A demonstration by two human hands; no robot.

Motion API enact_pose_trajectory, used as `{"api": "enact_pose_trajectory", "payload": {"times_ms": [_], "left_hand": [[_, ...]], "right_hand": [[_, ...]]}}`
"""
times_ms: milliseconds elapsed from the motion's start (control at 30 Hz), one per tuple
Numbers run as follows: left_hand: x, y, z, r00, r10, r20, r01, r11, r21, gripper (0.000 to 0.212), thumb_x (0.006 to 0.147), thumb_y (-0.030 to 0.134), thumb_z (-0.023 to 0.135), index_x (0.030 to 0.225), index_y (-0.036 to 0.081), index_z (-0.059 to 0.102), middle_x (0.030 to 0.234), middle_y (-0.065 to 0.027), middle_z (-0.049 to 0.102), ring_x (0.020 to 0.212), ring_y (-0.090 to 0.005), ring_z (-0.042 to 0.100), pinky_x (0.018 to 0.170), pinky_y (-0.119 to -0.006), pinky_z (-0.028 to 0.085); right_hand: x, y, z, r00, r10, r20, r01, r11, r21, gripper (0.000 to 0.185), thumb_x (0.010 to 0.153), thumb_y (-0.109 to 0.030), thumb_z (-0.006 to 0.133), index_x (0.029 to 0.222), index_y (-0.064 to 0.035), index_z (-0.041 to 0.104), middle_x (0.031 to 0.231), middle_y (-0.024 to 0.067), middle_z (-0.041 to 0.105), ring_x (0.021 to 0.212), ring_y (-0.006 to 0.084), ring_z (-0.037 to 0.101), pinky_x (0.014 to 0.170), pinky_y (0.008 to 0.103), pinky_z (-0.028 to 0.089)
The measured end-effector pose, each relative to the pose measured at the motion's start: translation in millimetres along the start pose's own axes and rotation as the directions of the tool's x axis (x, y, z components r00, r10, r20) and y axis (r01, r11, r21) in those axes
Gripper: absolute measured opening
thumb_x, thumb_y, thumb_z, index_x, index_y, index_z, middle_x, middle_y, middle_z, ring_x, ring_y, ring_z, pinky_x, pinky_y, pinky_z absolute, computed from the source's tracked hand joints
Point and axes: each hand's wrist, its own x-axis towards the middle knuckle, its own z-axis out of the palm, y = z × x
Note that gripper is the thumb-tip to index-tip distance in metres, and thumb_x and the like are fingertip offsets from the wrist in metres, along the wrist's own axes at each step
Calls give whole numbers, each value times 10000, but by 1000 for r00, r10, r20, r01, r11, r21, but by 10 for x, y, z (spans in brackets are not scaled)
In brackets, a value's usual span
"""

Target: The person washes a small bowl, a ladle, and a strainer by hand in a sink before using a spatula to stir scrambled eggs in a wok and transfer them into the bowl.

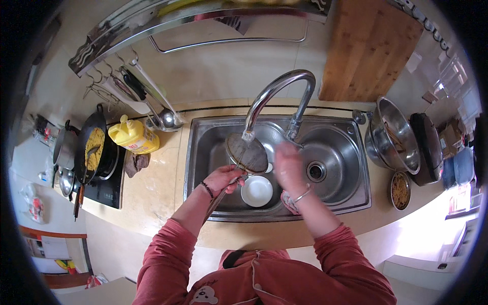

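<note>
My left hand (224,180) grips the handle of a round mesh strainer (247,153), tilted over the left basin of a stainless steel double sink (193,143). The curved metal faucet (263,100) ends right above the strainer. My right hand (288,164), blurred, is raised near the divider between the basins, to the right of the strainer; its fingers cannot be made out. A white bowl (257,191) lies in the left basin below the strainer. A pinkish cloth (289,203) rests at the sink's front edge, beside my right wrist.
Left of the sink are a yellow jug (133,136), a brown cloth (136,164) and a black wok (81,152) with yellow food on a cooktop. To the right are steel bowls (394,135) and a small bowl of food (400,190). A wooden cutting board (368,49) leans behind.
</note>
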Motion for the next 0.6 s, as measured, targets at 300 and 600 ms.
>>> {"api": "enact_pose_trajectory", "payload": {"times_ms": [300, 600], "left_hand": [[-78, -285, 28, 983, -172, 68, 141, 936, 323, 115, 905, 171, 534, 1014, 134, 529, 587, 41, 420, 434, -50, 355, 361, -212, 249], [200, -190, 17, 998, -6, -63, 32, 906, 422, 86, 854, 151, 569, 917, 93, 569, 553, 31, 432, 414, -67, 390, 353, -227, 290]], "right_hand": [[629, 28, 974, 812, 186, 553, -566, 484, 668, 464, 946, -379, 304, 1005, -41, 615, 965, 180, 638, 925, 315, 594, 834, 380, 440], [400, -675, 823, 948, 304, -97, -220, 843, 491, 331, 827, -233, 561, 1123, -86, 566, 941, 136, 620, 915, 291, 587, 777, 354, 461]]}}
